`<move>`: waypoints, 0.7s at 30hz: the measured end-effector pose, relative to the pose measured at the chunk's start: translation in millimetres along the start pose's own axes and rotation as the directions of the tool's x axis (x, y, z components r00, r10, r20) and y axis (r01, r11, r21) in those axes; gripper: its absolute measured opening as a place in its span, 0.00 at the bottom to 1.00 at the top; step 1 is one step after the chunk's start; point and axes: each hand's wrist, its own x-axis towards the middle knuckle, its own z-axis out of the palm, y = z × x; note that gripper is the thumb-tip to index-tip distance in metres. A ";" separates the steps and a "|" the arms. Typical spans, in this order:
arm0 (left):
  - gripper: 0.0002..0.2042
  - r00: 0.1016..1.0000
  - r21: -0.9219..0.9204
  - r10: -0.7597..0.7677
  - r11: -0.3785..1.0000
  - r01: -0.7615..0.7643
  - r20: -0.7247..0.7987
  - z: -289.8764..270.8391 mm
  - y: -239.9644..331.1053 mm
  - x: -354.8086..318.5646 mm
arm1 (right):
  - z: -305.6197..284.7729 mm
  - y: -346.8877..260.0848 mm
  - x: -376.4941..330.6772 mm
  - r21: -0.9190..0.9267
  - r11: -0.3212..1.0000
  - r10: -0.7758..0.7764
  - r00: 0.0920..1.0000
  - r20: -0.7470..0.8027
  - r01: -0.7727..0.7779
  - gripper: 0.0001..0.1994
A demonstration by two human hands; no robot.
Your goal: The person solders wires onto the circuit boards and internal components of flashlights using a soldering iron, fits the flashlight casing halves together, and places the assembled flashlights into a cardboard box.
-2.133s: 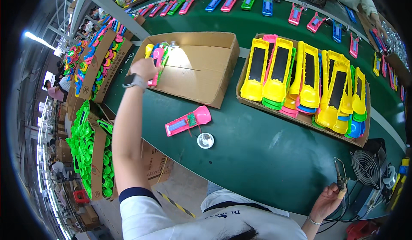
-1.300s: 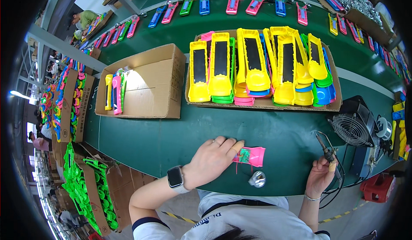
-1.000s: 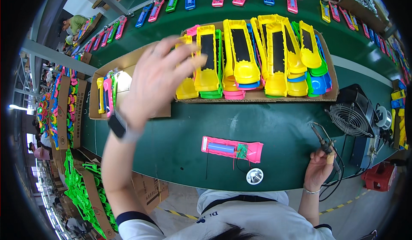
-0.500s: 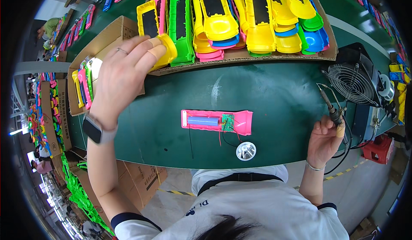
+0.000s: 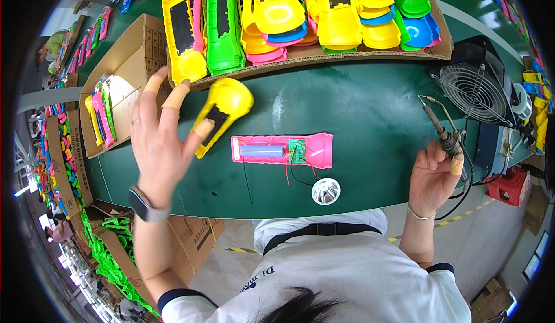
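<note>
At the far left an open cardboard box (image 5: 124, 100) holds a few finished coloured pieces standing on edge. Just beside it the left hand (image 5: 159, 141) hovers over the green table (image 5: 358, 109), fingers spread wide, with only the thumb tip and perhaps a fingertip touching the yellow shell (image 5: 222, 112); that is a loose pinch, not a real hold, and the shell tilts with its round head up toward the tray of stacked shells (image 5: 312, 17). To do this step well, I'd say the fingers should close around the shell's narrow handle before it is carried over. The pink base (image 5: 283, 149) lies flat in the middle of the table, open side up, battery and small circuit board showing, thin wires trailing toward the silver reflector cup (image 5: 325, 190) just below it. Those wires should stay clear of any seam. Further right, the right hand (image 5: 433, 175) is closed around a soldering iron (image 5: 442, 132), tip pointing up and away, near the small fan (image 5: 474, 89).
</note>
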 end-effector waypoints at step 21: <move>0.11 0.998 -0.716 0.016 0.696 -0.055 -0.061 44.4 114.4 5.6 | 26.4 26.2 -2.4 -0.056 0.990 0.133 0.991 0.023 -0.131 0.14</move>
